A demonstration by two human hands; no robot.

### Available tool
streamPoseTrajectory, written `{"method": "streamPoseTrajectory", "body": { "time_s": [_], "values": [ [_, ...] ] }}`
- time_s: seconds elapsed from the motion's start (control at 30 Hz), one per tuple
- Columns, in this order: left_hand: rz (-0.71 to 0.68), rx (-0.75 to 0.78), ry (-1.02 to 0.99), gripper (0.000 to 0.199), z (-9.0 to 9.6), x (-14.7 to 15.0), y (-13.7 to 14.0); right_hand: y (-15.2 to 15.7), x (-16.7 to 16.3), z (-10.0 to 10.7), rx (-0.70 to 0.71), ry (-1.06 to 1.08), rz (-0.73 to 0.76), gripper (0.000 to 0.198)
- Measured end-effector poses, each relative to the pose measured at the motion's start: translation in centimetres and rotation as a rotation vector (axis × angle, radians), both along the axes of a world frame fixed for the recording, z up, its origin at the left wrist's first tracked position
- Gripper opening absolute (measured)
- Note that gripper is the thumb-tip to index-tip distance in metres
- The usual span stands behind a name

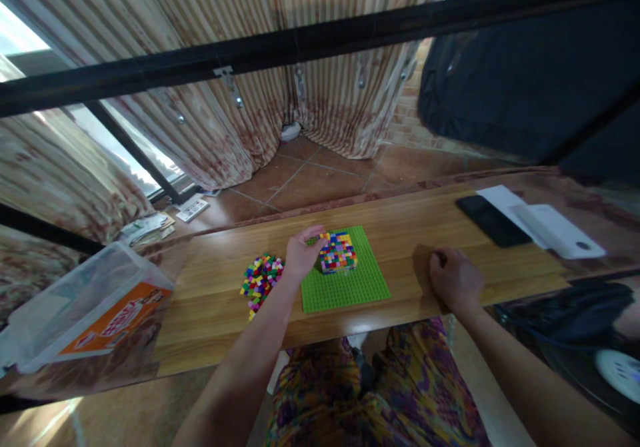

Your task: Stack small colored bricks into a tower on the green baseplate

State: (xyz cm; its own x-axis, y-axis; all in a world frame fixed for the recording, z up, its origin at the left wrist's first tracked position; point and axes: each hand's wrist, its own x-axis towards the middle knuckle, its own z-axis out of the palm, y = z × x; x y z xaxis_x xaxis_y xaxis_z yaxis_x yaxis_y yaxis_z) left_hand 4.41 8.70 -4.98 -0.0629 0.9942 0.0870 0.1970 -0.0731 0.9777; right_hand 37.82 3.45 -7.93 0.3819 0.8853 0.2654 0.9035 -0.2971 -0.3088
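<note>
My left hand (303, 254) is over the left part of a green baseplate (373, 277). Its thumb and index finger pinch at the back left corner of a block built of small multicoloured toy bricks (339, 252). A small orange-yellow toy brick (325, 236) shows between those fingertips. Just left of the wrist lies a loose pile of small coloured bricks (262, 277), partly covered by the forearm. My right hand (455, 279) rests on the wooden table as a loose fist, right of the baseplate, and nothing shows in it.
A clear plastic box (95, 294) with an orange label stands left of the wooden table (210, 327). At the table's right end lie a black flat object (493, 220) and white flat objects (565, 230). A dark metal bar (310, 42) crosses beyond the table, before curtains.
</note>
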Motion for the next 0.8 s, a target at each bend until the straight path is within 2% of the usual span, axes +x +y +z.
{"method": "streamPoseTrajectory", "body": {
  "time_s": [0.43,0.63,0.8],
  "values": [
    [-0.127,-0.086,-0.051,0.035,0.5,-1.1,1.3,0.1,0.2,-0.2,0.009,-0.002,0.001,0.036],
    [-0.127,-0.08,-0.064,0.033,0.2,-1.0,1.1,0.0,0.1,-0.2,0.01,0.017,-0.009,0.035],
    [-0.103,-0.054,-0.088,0.04,0.0,-0.9,0.5,0.0,0.0,-0.2,0.018,0.003,-0.001,0.037]
  ]
}}
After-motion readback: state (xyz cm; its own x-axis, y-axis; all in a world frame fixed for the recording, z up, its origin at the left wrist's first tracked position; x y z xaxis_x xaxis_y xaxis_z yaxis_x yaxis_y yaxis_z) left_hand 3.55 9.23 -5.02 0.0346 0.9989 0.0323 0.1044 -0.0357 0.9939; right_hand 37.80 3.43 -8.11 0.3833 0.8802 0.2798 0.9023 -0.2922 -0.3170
